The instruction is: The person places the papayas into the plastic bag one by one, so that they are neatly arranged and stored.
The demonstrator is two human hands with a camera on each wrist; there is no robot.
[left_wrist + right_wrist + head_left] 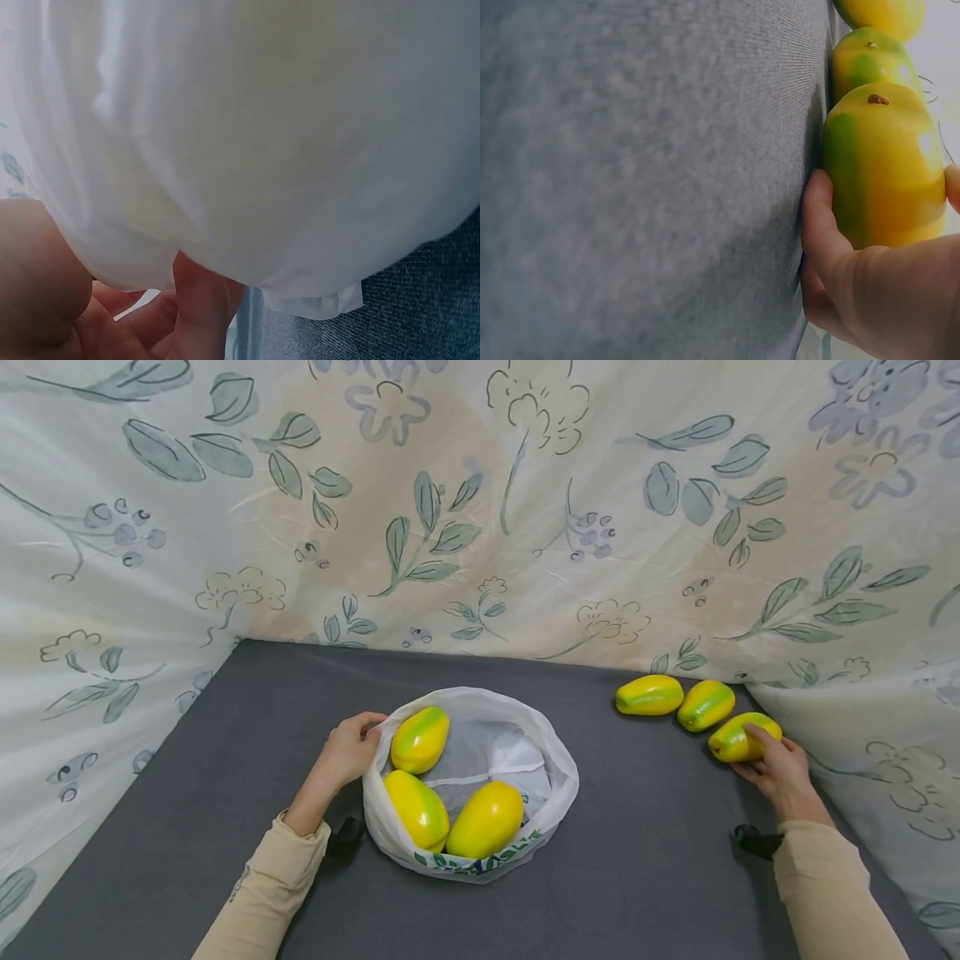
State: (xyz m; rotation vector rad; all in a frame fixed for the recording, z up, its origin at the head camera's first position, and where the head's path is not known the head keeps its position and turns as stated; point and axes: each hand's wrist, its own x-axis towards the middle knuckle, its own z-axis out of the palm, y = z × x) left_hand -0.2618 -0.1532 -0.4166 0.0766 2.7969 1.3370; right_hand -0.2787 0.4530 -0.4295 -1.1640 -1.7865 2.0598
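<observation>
A white plastic bag (471,870) stands with its mouth wide and rolled back, and three yellow-green papayas (483,820) lie inside it. My left hand (347,750) pinches the bag's rim at its left side. In the left wrist view the bag's wall (247,150) fills most of the picture, with the fingers (201,300) at its edge. Far to the right, my right hand (780,770) grips a papaya (738,739), thumb on one side and fingers on the other. In the right wrist view this papaya (885,169) shows its brown stem end, close against the dark cloth.
Two more papayas, one in the middle (707,705) and one at the left (649,695), lie in a row beside the gripped one. Dark grey cloth (615,827) covers the table. A floral curtain (480,510) rises behind it and along both sides.
</observation>
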